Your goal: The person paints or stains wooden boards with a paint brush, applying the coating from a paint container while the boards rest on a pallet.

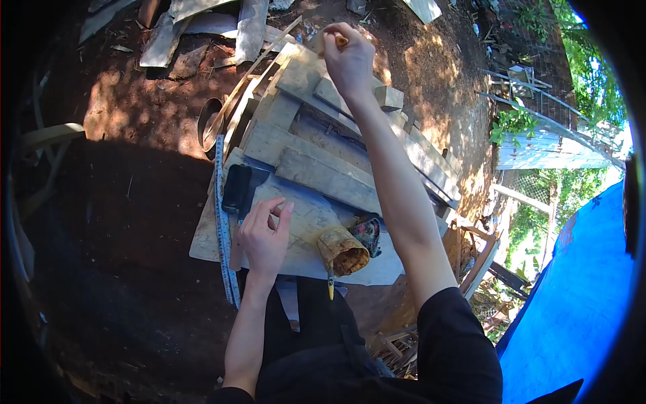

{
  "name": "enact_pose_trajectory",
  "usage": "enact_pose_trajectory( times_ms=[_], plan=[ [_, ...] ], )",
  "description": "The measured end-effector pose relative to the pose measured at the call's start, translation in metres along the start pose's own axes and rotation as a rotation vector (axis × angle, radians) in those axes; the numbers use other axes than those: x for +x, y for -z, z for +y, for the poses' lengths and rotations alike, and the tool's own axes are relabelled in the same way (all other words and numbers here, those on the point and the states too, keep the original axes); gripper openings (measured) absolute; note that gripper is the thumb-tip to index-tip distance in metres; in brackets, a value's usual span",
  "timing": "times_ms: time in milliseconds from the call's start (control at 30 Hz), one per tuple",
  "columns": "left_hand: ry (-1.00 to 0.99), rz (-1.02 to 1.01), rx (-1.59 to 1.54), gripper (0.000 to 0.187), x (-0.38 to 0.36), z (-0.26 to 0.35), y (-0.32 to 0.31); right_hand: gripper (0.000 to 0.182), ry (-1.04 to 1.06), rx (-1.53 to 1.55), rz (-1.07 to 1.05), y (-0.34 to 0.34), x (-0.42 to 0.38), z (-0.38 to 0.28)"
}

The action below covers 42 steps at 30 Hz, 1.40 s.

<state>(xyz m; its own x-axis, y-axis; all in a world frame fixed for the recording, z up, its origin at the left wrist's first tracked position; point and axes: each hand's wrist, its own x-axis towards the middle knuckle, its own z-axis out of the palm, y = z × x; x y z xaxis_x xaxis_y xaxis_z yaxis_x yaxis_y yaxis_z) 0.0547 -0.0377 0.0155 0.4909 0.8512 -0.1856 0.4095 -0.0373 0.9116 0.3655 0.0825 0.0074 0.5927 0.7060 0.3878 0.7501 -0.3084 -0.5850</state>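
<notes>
My right hand reaches to the far end of the boards, its fingers closed around a yellow-brown handle; the rest of that tool is mostly hidden. My left hand hovers over the near boards, fingers loosely curved and apart, with nothing seen in them. Close beside it lies a dark, flat-headed tool. To its right stands a stained, tilted can, with a yellow-tipped stick against its near side. A dark patterned cloth-like thing sits behind the can.
Several loose planks lie across the work surface, with a small wood block at the far right. A measuring tape runs down the left edge. Scrap boards lie on the dirt beyond. A blue tarp hangs at right.
</notes>
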Motion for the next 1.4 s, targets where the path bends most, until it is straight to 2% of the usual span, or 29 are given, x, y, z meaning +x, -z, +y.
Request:
enact_pose_trajectory(
  times_ms=[33, 100, 133, 233, 267, 300, 367, 400, 500, 533, 567, 633, 667, 700, 767, 800, 900, 933, 1067, 1133, 1267, 1333, 1400],
  plan=[
    [0.01, 0.001, 0.002, 0.015, 0.001, 0.0, 0.001, 0.018, 0.003, -0.001, 0.003, 0.004, 0.0, 0.001],
    [0.011, 0.008, -0.002, 0.014, 0.001, 0.001, 0.0, 0.017, -0.466, 0.554, -0.349, 0.015, -0.005, -0.002],
    [0.012, 0.012, -0.008, 0.014, 0.0, 0.001, 0.0, 0.017, -0.201, 0.267, -0.159, 0.01, -0.007, 0.002],
    [0.007, 0.005, 0.005, 0.013, -0.001, -0.001, -0.001, 0.017, -0.252, 0.313, -0.258, 0.014, -0.013, -0.003],
    [0.006, 0.006, 0.008, 0.013, 0.001, -0.002, -0.001, 0.017, -0.414, 0.559, -0.395, 0.018, -0.013, -0.004],
    [-0.058, 0.041, 0.019, 0.011, 0.003, -0.002, -0.003, 0.017, -0.416, 0.561, -0.395, 0.013, -0.018, -0.001],
    [-0.121, 0.074, 0.027, 0.01, 0.001, -0.002, -0.004, 0.018, -0.11, 0.311, -0.082, 0.001, -0.029, 0.004],
    [-0.078, 0.064, 0.003, 0.008, 0.0, -0.001, -0.003, 0.017, -0.029, 0.222, -0.074, 0.007, -0.028, 0.001],
    [-0.007, 0.016, -0.009, 0.008, -0.003, 0.0, 0.001, 0.017, -0.128, 0.188, -0.15, 0.018, -0.035, -0.008],
    [0.021, -0.015, -0.008, 0.008, -0.004, 0.001, 0.0, 0.017, 0.16, 0.054, -0.059, 0.012, -0.034, -0.002],
    [0.018, -0.016, -0.011, 0.008, -0.004, 0.001, -0.002, 0.017, 0.161, 0.05, -0.057, 0.018, -0.038, 0.002],
    [-0.093, 0.029, 0.002, 0.012, -0.003, -0.002, -0.006, 0.02, -0.435, 0.385, -0.489, 0.036, -0.042, -0.019],
    [-0.093, 0.026, 0.005, 0.012, -0.003, -0.004, -0.007, 0.019, -0.181, 0.262, -0.408, 0.023, -0.055, -0.001],
    [-0.099, 0.035, 0.001, 0.012, -0.003, -0.004, -0.009, 0.019, -0.18, 0.264, -0.407, 0.025, -0.059, -0.003],
    [-0.105, 0.045, -0.001, 0.013, -0.005, -0.003, -0.009, 0.02, 0.147, 0.18, -0.486, 0.031, -0.075, -0.008],
    [-0.052, 0.024, -0.012, 0.013, -0.006, 0.001, -0.007, 0.023, 0.211, -0.02, -0.612, 0.039, -0.077, -0.014],
    [-0.001, 0.003, -0.029, 0.014, -0.009, 0.0, -0.008, 0.023, 0.267, -0.088, -0.607, 0.05, -0.091, -0.023],
    [-0.004, 0.006, -0.03, 0.014, -0.009, -0.002, -0.009, 0.02, 0.237, 0.109, -0.569, 0.046, -0.096, -0.019],
    [-0.025, 0.01, -0.007, 0.012, -0.012, -0.006, -0.014, 0.02, 0.215, -0.059, -0.508, 0.042, -0.1, -0.015],
    [-0.023, 0.007, -0.032, 0.01, -0.013, -0.004, -0.014, 0.023, 0.197, 0.121, -0.413, 0.041, -0.098, -0.019],
    [-0.023, -0.004, -0.026, 0.01, -0.014, -0.002, -0.014, 0.022, 0.084, 0.067, -0.422, 0.039, -0.095, -0.027],
    [-0.02, 0.026, -0.02, 0.01, -0.016, -0.006, -0.016, 0.018, -0.118, 0.358, -0.468, 0.034, -0.091, -0.028],
    [0.008, 0.012, -0.005, 0.011, -0.017, -0.006, -0.015, 0.019, -0.121, 0.275, -0.489, 0.035, -0.083, -0.026]
  ],
)
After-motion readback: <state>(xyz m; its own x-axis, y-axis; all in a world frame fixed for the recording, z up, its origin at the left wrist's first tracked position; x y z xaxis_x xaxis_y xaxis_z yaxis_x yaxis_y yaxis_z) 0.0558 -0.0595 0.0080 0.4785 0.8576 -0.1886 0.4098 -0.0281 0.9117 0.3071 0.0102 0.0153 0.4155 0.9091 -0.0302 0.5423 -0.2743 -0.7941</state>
